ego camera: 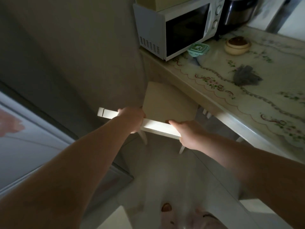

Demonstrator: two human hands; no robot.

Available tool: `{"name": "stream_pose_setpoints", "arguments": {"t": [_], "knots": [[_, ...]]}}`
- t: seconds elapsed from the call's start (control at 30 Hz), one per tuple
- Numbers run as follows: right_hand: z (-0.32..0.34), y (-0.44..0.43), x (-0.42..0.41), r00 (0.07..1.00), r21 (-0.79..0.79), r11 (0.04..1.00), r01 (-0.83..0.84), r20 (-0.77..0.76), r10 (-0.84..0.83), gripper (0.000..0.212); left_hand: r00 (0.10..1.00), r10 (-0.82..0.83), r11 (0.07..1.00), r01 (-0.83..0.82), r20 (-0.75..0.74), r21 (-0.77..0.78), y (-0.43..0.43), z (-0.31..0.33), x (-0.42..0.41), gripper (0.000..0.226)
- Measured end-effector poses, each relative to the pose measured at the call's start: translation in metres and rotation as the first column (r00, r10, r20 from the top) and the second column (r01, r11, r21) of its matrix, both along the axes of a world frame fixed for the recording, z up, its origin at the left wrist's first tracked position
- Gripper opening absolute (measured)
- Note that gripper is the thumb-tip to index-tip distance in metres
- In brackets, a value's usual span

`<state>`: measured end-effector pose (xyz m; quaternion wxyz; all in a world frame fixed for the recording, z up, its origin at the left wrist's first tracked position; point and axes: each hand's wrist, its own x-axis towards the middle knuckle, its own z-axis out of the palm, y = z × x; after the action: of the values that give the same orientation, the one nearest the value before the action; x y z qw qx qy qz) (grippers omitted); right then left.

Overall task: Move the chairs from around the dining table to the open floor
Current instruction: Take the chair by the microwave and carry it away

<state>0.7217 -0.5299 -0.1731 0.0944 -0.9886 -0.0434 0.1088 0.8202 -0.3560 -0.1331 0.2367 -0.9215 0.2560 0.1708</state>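
Beside the floral-clothed dining table [247,103], both hands' fingers [172,121] grip a cream chair's [166,103] pale top rail.

a white microwave [178,28] stands at the far corner, a green-lidded container [198,49] just beside it, a lidded ceramic pot [237,46] nearby, a grey cloth [245,75] closer.

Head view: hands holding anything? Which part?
Both hands, left hand and right hand, grip the white chair by its top back rail.
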Motion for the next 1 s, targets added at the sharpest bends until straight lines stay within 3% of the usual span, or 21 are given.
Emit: {"name": "stream_pose_setpoints", "arguments": {"t": [0.17, 0.33, 0.6, 0.9, 1.0], "knots": [[0.002, -0.016, -0.029, 0.999, -0.08, 0.996, -0.031, 0.017, 0.032, 0.081, 1.0, -0.01, 0.999, 0.009, -0.017, -0.031, -0.012, -0.004, -0.032, 0.038], [0.01, -0.062, -0.051, 0.997, -0.181, 0.981, -0.07, 0.016, 0.074, 0.065, 0.998, -0.049, 0.998, 0.047, -0.047, -0.047, -0.042, -0.012, -0.076, 0.033], [-0.012, -0.075, -0.098, 0.921, -0.332, 0.868, -0.368, -0.003, 0.39, 0.08, 0.965, 0.233, 0.96, -0.248, -0.12, -0.128, -0.04, -0.047, -0.184, 0.043], [-0.045, -0.099, -0.19, 0.929, -0.25, 0.901, -0.354, 0.02, 0.37, 0.07, 0.919, 0.369, 0.914, -0.386, -0.137, -0.129, -0.07, -0.067, -0.278, 0.044], [-0.05, -0.111, -0.206, 0.929, -0.326, 0.89, -0.32, 0.076, 0.362, 0.064, 0.918, 0.376, 0.908, -0.393, -0.128, -0.147, -0.084, -0.072, -0.303, 0.042]]}}
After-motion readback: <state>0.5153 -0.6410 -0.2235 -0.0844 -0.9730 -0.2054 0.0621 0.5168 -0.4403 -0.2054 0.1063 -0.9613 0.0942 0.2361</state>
